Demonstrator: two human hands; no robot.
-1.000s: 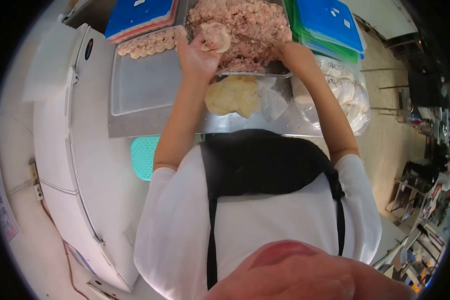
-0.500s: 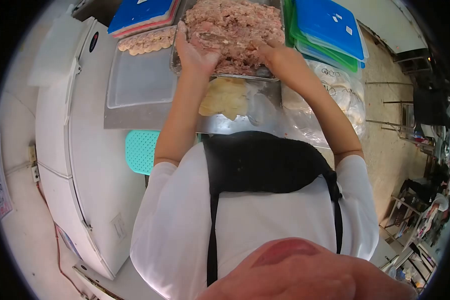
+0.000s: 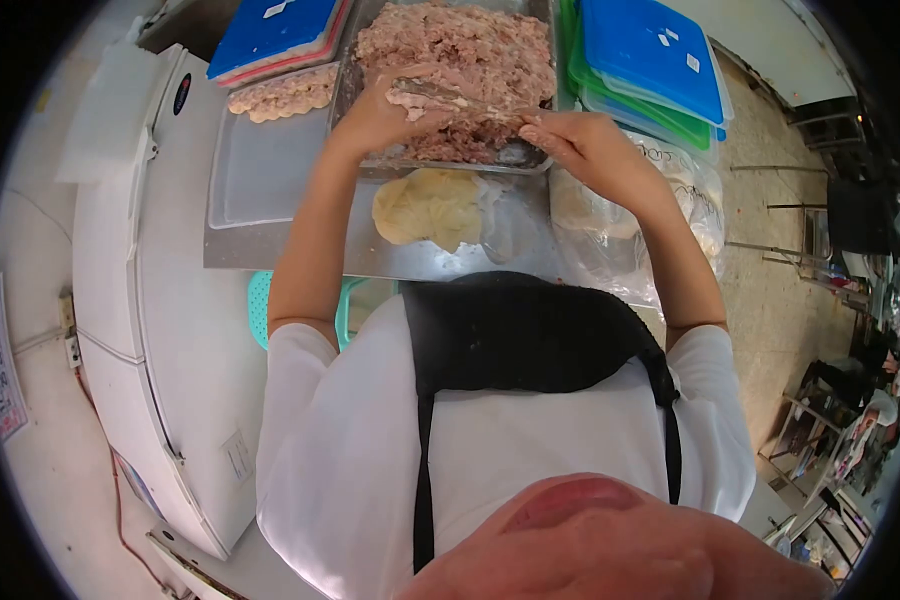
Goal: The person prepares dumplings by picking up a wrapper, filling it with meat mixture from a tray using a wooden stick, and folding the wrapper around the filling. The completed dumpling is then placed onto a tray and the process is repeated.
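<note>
My left hand (image 3: 375, 115) is cupped over the near edge of a metal tray (image 3: 440, 163) heaped with pink minced filling (image 3: 470, 40). It holds a round dumpling wrapper (image 3: 418, 97) with filling on it. My right hand (image 3: 585, 145) hovers at the tray's near right corner, fingers pinched on a thin flat stick (image 3: 480, 108) whose tip reaches the wrapper. A pile of pale yellow wrappers (image 3: 425, 205) lies on the steel counter just below both hands.
A clear tray (image 3: 260, 170) on the left holds a row of finished dumplings (image 3: 280, 92). Blue lids (image 3: 270, 25) and blue-green lids (image 3: 650, 50) are stacked at the back. A plastic bag (image 3: 670, 200) lies right. A white chest freezer (image 3: 150, 300) and teal stool (image 3: 260, 305) stand left.
My left hand has come down from over the filling with the wrapper, now loaded with meat. My right hand has drawn back from the meat toward the tray's near right corner.
</note>
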